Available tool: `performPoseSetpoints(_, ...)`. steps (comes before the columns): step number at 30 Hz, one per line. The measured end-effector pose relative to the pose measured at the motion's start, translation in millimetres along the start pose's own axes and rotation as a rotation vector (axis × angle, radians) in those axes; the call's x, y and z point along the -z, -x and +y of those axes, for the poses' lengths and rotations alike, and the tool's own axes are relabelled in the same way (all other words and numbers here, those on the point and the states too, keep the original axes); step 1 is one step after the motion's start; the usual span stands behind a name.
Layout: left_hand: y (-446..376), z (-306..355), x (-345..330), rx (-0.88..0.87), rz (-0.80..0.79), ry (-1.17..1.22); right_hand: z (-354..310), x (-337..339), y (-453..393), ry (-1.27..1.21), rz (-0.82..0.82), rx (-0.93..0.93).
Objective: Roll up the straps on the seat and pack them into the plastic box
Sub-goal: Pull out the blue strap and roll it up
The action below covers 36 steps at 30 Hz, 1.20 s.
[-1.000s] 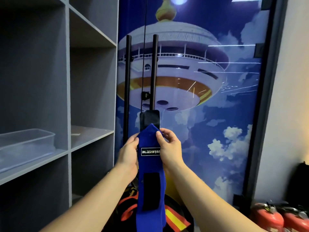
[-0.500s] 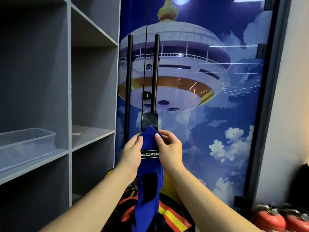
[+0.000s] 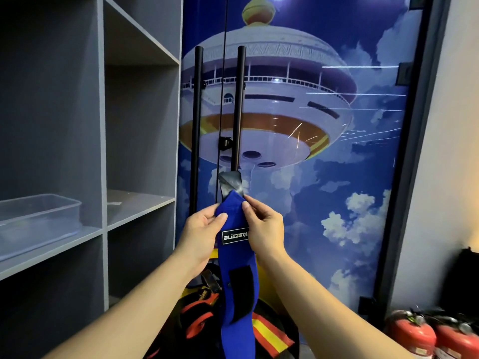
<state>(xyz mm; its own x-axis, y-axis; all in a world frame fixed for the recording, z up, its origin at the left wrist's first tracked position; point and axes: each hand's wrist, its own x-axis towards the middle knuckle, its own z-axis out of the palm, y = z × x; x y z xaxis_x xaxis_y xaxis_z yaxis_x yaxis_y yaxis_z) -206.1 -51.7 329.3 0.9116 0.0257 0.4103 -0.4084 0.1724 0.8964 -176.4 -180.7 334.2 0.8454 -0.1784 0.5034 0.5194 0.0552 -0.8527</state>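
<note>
A blue strap pad (image 3: pixel 234 255) with a white-lettered label and a black hook-and-loop patch hangs upright in front of me. A dark webbing strap (image 3: pixel 231 183) sticks out of its top end. My left hand (image 3: pixel 203 233) pinches the pad's upper left edge. My right hand (image 3: pixel 263 229) pinches the upper right edge beside the label. The clear plastic box (image 3: pixel 39 220) sits on a grey shelf at the left, apart from both hands. Below the pad lies the seat (image 3: pixel 261 332), black with red and yellow stripes, partly hidden by my arms.
Grey shelving (image 3: pixel 103 125) fills the left side. A glass door with a blue mural and two black vertical handles (image 3: pixel 239 104) stands straight ahead. Two red fire extinguishers (image 3: pixel 425 335) stand on the floor at the lower right.
The dark webbing at the top of the pad has folded and bent over. My thumbs have shifted slightly on the pad's upper edges. The view has tipped down a little.
</note>
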Motion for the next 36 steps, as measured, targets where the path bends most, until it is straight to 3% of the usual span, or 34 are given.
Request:
performPoseSetpoints(7,-2.7,-2.2,0.4,0.006,-0.028,0.015,2.3,-5.7,1.8,-0.016,0.036,0.023)
performPoseSetpoints(14,-2.9,-6.0,-0.5,0.038,0.086,0.138,10.0,-7.8,5.6,0.063,0.070,0.123)
performPoseSetpoints(22,-5.0,1.2,3.1,0.067,0.111,0.248,15.7,-7.6,11.3,0.527,0.059,0.373)
performPoseSetpoints(25,-6.3,2.6,6.1,0.042,0.002,0.242,11.5,-12.8,17.3,0.344,-0.111,0.205)
performPoseSetpoints(28,-7.2,0.1,11.4,0.045,-0.029,0.220,15.1,-14.6,13.7,0.293,-0.174,0.144)
performPoseSetpoints(33,-6.0,-4.6,21.7,-0.099,0.211,-0.198,15.2,-7.9,7.0,0.027,-0.153,-0.047)
performPoseSetpoints(36,-8.0,-7.9,26.9,-0.075,0.297,-0.215,17.1,-7.6,4.8,-0.065,-0.164,-0.089)
